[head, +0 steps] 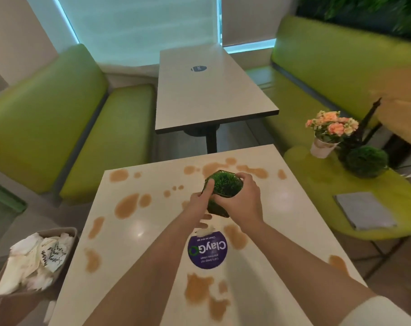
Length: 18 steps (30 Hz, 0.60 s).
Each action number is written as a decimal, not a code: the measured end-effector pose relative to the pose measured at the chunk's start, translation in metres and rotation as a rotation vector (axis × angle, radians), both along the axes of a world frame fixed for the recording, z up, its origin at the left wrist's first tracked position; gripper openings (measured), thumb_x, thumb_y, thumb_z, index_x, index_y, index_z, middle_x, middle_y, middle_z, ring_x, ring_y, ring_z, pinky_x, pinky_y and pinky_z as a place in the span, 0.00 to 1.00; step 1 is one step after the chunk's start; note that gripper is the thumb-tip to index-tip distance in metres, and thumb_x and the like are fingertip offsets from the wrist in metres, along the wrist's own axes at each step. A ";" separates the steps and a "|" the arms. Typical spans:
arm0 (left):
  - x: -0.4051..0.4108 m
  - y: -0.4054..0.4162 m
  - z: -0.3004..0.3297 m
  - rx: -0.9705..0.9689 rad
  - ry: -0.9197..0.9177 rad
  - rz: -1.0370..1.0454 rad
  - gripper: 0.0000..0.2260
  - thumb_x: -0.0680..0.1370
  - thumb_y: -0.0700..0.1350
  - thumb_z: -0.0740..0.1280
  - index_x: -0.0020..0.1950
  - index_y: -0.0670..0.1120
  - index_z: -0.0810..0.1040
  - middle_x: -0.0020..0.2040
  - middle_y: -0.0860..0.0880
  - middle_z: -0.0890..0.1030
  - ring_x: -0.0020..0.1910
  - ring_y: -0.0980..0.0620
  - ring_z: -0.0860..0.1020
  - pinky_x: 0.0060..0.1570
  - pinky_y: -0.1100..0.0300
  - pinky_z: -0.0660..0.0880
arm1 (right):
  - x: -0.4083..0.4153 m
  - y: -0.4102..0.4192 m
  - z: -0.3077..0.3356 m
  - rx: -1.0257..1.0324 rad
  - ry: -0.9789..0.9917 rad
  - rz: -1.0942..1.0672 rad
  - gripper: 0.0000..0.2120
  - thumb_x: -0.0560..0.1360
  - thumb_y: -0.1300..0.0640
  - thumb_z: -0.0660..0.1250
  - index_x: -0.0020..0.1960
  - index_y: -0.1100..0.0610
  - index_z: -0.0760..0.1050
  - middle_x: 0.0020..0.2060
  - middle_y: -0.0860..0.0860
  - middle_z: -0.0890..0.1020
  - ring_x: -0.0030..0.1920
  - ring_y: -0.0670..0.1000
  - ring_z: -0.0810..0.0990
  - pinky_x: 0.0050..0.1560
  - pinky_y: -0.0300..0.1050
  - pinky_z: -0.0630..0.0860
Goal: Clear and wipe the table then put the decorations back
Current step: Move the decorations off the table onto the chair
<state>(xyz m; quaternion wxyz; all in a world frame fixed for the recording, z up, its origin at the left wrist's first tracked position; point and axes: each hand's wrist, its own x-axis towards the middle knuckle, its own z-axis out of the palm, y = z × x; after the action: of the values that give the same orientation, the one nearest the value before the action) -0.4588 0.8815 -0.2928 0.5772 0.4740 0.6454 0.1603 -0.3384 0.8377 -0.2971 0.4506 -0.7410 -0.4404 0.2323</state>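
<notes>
I have both hands on the grass pot (224, 192), which sits over the far middle of my table (293, 220). My right hand (243, 202) curls around its right side, thumb over the near rim, so most of that wall is hidden. My left hand (199, 205) grips the left side with the forefinger laid up across the grass; its lower fingers poke out beneath the pot, and I cannot tell whether the pot's base rests on the tabletop or is lifted clear of it. A scrap of white tissue (205, 230) shows just under my left hand, half covered. Brown spills (127, 205) are blotched all over the white top, and a round purple sticker (208, 250) lies between my forearms.

On the green bench (317, 177) to my right stand a flower pot (326, 135), a round green bush (365, 162) and a dark tower-shaped figure (369, 121) too blurred to read, with a grey cloth (364, 210) nearer me. To my left a bin (33, 262) holds crumpled paper, its lower edge cut off. My right sleeve (383, 311) is cut off by the frame's corner.
</notes>
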 end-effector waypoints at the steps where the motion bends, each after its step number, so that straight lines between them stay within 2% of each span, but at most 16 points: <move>1: 0.018 -0.010 0.007 -0.037 -0.033 0.000 0.40 0.70 0.76 0.57 0.70 0.48 0.66 0.63 0.45 0.77 0.55 0.45 0.80 0.53 0.48 0.80 | 0.010 -0.009 0.003 0.004 0.003 -0.006 0.39 0.59 0.39 0.79 0.63 0.42 0.63 0.54 0.40 0.71 0.59 0.46 0.72 0.56 0.46 0.79; 3: 0.045 -0.024 0.012 -0.070 -0.070 0.036 0.46 0.64 0.78 0.63 0.69 0.46 0.68 0.58 0.45 0.80 0.51 0.45 0.82 0.47 0.52 0.82 | 0.034 -0.027 0.007 0.012 0.043 -0.014 0.39 0.58 0.39 0.79 0.63 0.40 0.63 0.54 0.40 0.72 0.58 0.46 0.73 0.54 0.44 0.80; 5: 0.070 -0.035 0.016 -0.095 -0.101 0.087 0.46 0.61 0.77 0.66 0.68 0.46 0.71 0.56 0.44 0.81 0.51 0.44 0.82 0.41 0.56 0.82 | 0.063 -0.046 0.013 0.031 0.127 0.028 0.39 0.59 0.42 0.81 0.63 0.39 0.64 0.56 0.43 0.73 0.57 0.46 0.73 0.51 0.38 0.78; 8: 0.105 -0.052 0.022 -0.105 -0.181 0.151 0.44 0.61 0.74 0.71 0.68 0.46 0.71 0.58 0.43 0.79 0.53 0.43 0.81 0.43 0.54 0.83 | 0.112 -0.074 0.018 0.092 0.252 0.124 0.31 0.67 0.49 0.78 0.62 0.37 0.64 0.58 0.44 0.73 0.60 0.46 0.73 0.48 0.32 0.74; 10: 0.127 -0.065 0.026 -0.069 -0.219 0.149 0.41 0.63 0.71 0.72 0.67 0.46 0.72 0.58 0.43 0.79 0.53 0.43 0.81 0.44 0.54 0.83 | 0.142 -0.089 0.020 0.119 0.325 0.127 0.25 0.73 0.48 0.74 0.65 0.43 0.66 0.60 0.46 0.75 0.61 0.46 0.74 0.46 0.32 0.72; 12: 0.146 -0.074 0.028 -0.041 -0.233 0.155 0.40 0.63 0.69 0.73 0.67 0.47 0.72 0.58 0.44 0.79 0.52 0.43 0.81 0.41 0.55 0.83 | 0.166 -0.098 0.021 0.135 0.387 0.091 0.23 0.75 0.46 0.70 0.66 0.48 0.67 0.62 0.50 0.76 0.61 0.48 0.75 0.47 0.33 0.71; 15: 0.175 -0.089 0.029 -0.013 -0.255 0.197 0.38 0.65 0.66 0.74 0.67 0.47 0.71 0.59 0.44 0.77 0.52 0.43 0.81 0.31 0.60 0.80 | 0.199 -0.109 0.023 0.149 0.435 0.055 0.21 0.75 0.46 0.70 0.64 0.51 0.68 0.57 0.51 0.78 0.59 0.50 0.77 0.47 0.35 0.72; 18: 0.197 -0.101 0.027 0.001 -0.265 0.188 0.34 0.67 0.62 0.74 0.67 0.47 0.70 0.59 0.43 0.77 0.52 0.42 0.81 0.30 0.61 0.80 | 0.223 -0.114 0.023 0.115 0.444 0.006 0.24 0.74 0.49 0.72 0.65 0.54 0.69 0.54 0.52 0.77 0.57 0.52 0.77 0.44 0.38 0.73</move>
<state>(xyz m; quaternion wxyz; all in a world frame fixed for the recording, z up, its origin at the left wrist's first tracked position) -0.2620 0.7805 -0.2658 0.6396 0.3866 0.6049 0.2749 -0.1155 0.7232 -0.2744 0.5772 -0.6436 -0.3450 0.3655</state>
